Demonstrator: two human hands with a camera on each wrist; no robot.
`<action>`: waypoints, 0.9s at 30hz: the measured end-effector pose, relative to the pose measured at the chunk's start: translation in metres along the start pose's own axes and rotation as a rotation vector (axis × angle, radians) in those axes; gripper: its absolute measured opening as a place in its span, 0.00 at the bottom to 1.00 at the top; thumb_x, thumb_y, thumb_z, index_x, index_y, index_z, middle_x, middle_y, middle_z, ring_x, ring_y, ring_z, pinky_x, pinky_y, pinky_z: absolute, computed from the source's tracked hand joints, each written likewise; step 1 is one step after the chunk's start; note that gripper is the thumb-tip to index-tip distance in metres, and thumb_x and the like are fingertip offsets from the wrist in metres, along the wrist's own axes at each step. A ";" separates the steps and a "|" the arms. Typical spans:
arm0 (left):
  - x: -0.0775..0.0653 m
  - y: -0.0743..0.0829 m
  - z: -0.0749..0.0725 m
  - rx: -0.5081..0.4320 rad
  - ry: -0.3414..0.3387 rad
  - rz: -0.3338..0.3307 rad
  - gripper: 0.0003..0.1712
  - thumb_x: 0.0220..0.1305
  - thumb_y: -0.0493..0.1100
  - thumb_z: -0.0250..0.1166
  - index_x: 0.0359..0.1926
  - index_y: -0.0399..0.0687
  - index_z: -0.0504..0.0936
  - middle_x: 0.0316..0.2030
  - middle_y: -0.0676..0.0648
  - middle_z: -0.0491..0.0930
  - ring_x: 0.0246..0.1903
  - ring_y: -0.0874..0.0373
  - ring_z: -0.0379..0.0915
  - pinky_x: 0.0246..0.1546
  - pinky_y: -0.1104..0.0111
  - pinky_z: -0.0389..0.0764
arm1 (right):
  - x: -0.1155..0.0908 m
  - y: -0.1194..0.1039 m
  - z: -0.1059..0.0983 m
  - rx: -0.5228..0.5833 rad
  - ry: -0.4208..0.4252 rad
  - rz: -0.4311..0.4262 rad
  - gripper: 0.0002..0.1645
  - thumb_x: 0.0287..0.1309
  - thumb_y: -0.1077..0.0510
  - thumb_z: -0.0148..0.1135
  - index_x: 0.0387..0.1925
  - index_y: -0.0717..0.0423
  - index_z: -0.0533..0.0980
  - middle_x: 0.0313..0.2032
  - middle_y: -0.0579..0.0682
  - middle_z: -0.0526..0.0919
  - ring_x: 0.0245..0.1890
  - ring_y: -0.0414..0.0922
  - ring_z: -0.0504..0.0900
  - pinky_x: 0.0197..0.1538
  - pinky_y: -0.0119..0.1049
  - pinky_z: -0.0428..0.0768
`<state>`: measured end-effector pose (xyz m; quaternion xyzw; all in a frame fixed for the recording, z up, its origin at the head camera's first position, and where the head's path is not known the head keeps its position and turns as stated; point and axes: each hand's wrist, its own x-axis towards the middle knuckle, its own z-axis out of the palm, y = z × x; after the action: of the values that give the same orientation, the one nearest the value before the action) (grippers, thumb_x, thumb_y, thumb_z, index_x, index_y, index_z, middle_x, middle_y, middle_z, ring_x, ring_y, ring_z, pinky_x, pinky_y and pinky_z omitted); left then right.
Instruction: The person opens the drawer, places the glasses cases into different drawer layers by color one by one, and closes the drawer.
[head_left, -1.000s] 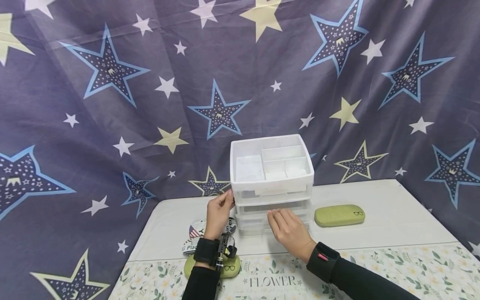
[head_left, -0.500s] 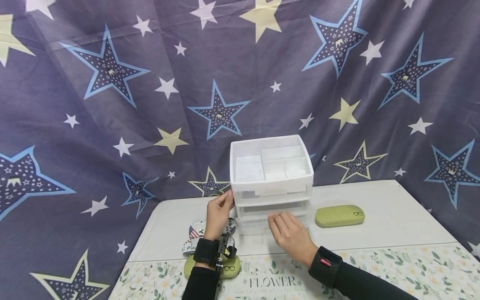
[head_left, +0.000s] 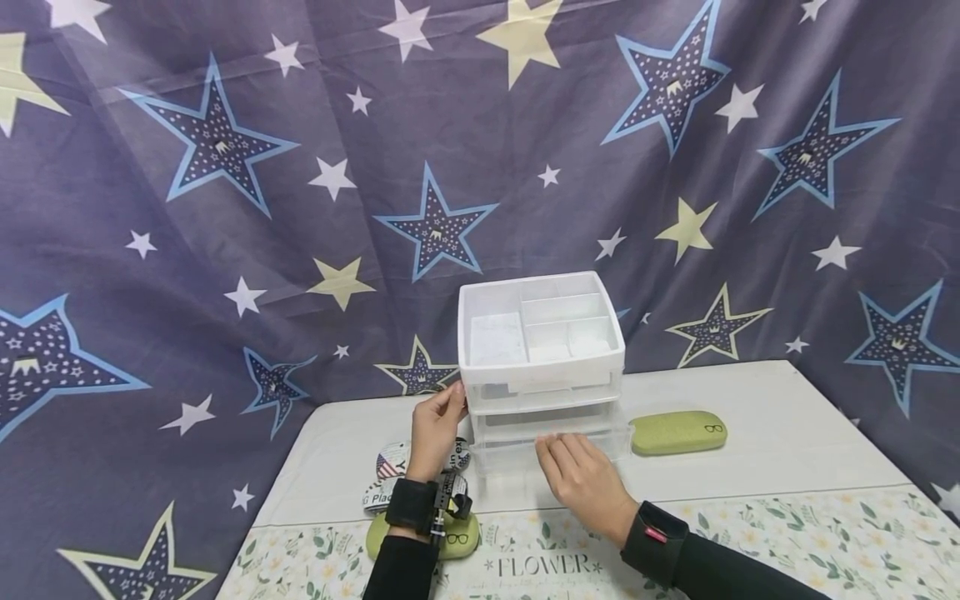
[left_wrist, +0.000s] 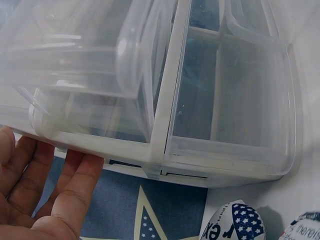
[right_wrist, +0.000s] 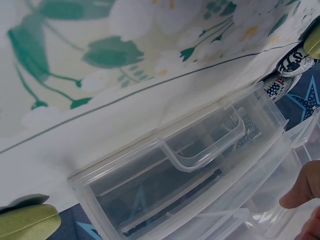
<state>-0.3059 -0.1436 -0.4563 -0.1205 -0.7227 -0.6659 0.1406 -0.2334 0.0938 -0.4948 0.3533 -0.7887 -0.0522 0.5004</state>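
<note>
A small white drawer cabinet [head_left: 480, 367] with clear drawers and a divided top stands at the back of the table. My right hand [head_left: 585, 482] curls its fingers over the front of the middle drawer [head_left: 502, 457], which sticks out from the frame. In the right wrist view its thumb [right_wrist: 303, 187] lies against the clear plastic. My left hand [head_left: 435, 429] rests at the cabinet's left side. In the left wrist view its fingers [left_wrist: 77, 192] press along the white frame edge. The bottom drawer [right_wrist: 150, 182] sits pushed in below.
A green glasses case [head_left: 678, 433] lies right of the cabinet. Another green glasses case [head_left: 459, 537] and some round printed items [head_left: 393, 460] lie by the left forearm. A starry cloth [head_left: 285, 208] hangs behind the table [head_left: 742, 467].
My right hand has drawn the middle drawer a little farther out toward me. The left hand has stayed at the cabinet's side.
</note>
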 end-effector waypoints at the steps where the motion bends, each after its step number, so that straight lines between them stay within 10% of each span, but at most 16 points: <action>1: 0.000 0.000 0.000 0.000 0.000 -0.001 0.21 0.79 0.42 0.58 0.64 0.32 0.77 0.61 0.33 0.78 0.58 0.41 0.79 0.58 0.62 0.83 | 0.000 0.000 0.000 0.004 -0.001 0.003 0.28 0.80 0.71 0.31 0.49 0.70 0.82 0.39 0.61 0.85 0.39 0.52 0.84 0.45 0.43 0.88; 27: -0.001 0.004 0.001 0.007 0.006 0.001 0.21 0.79 0.42 0.58 0.63 0.31 0.77 0.61 0.33 0.78 0.59 0.41 0.78 0.55 0.70 0.83 | -0.003 -0.008 -0.008 0.043 0.047 0.040 0.23 0.79 0.70 0.39 0.45 0.69 0.83 0.36 0.58 0.83 0.35 0.50 0.81 0.42 0.41 0.87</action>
<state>-0.3037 -0.1423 -0.4531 -0.1185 -0.7245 -0.6636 0.1438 -0.2216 0.0916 -0.4963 0.3492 -0.7846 -0.0166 0.5120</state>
